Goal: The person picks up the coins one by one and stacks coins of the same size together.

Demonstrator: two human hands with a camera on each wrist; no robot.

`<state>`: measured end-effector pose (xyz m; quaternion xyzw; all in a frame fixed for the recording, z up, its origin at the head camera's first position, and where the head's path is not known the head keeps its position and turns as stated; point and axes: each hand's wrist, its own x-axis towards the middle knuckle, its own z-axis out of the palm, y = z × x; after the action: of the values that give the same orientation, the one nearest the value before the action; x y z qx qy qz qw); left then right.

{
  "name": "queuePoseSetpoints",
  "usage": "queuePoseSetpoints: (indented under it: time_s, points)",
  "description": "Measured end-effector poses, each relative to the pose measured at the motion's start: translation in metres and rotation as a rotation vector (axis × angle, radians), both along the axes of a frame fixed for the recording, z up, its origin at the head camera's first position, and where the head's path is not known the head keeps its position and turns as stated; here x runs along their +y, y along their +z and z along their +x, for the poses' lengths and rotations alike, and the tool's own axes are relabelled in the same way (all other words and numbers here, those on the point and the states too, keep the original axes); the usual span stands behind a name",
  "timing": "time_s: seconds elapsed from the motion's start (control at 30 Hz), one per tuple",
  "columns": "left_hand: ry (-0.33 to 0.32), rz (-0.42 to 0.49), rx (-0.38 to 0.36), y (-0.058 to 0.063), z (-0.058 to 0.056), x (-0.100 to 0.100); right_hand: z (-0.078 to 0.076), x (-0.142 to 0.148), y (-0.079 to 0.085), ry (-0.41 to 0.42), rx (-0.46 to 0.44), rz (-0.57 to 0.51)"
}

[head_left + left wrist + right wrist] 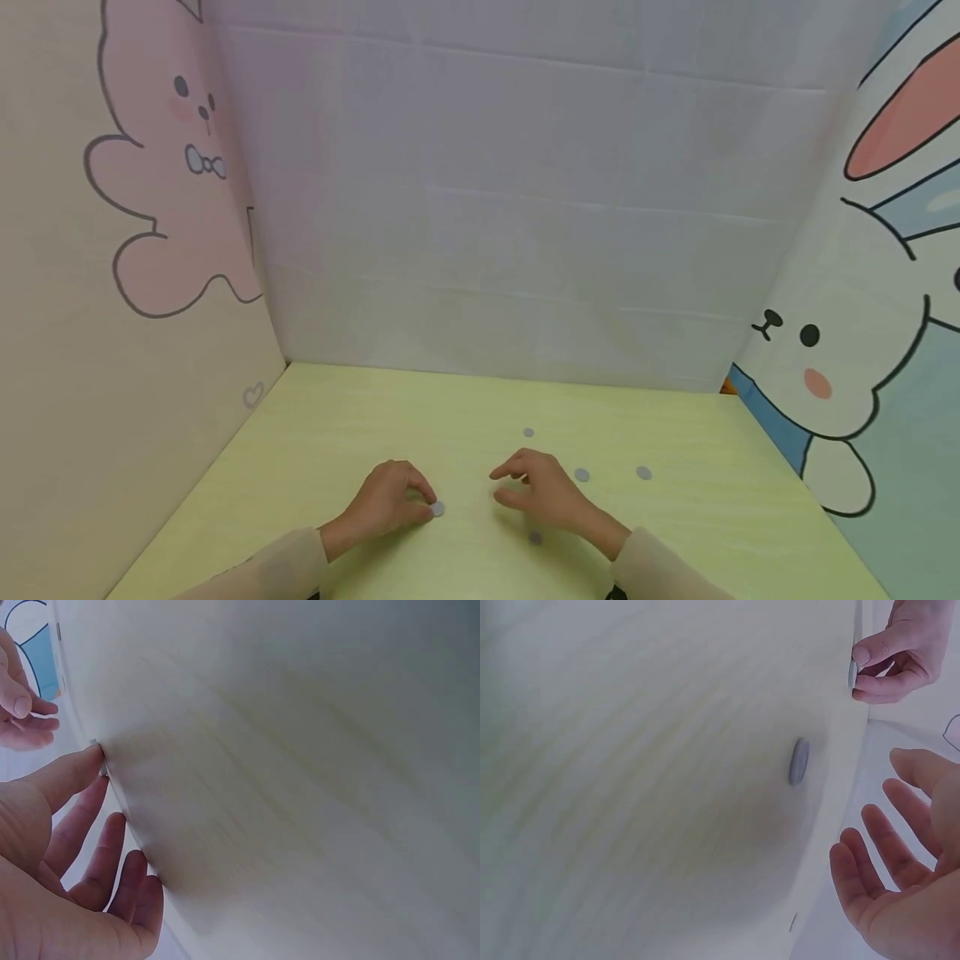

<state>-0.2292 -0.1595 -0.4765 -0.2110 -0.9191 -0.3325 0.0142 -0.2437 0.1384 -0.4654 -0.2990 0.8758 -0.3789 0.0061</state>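
Thumb and fingertips of my left hand (386, 500) pinch the edge of a small grey disc (437, 508) at the tabletop. The left wrist view shows that disc (104, 769) edge-on between thumb and index finger, the other fingers curled close to the surface. To the right, my right hand (543, 492) hovers with loosely bent fingers and a gap between thumb and index; it holds nothing. Below it lies a second grey disc (535, 538), which the right wrist view shows as a thin oval, apart from the fingers.
More grey discs lie flat on the pale yellow tabletop (360, 417): one disc (528, 432) beyond the right hand, another disc (582, 475) beside it, and a third disc (643, 472) farther right. White cloth (510, 208) walls off the back; cartoon-printed panels stand on both sides.
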Motion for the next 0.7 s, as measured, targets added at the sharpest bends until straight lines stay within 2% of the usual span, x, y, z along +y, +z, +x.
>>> queuePoseSetpoints:
  time_s: [0.3,0.43,0.7]
  points:
    - [0.004,0.006,-0.003,0.000,0.000,0.000,0.011,0.031,-0.006,-0.063,-0.001,-0.081]
    - [0.008,-0.001,0.005,0.000,-0.001,0.000,0.015,0.042,-0.009,-0.085,-0.001,-0.072]
    - [0.012,0.007,-0.004,0.000,-0.001,-0.001,0.027,0.058,-0.014,-0.079,-0.029,-0.036]
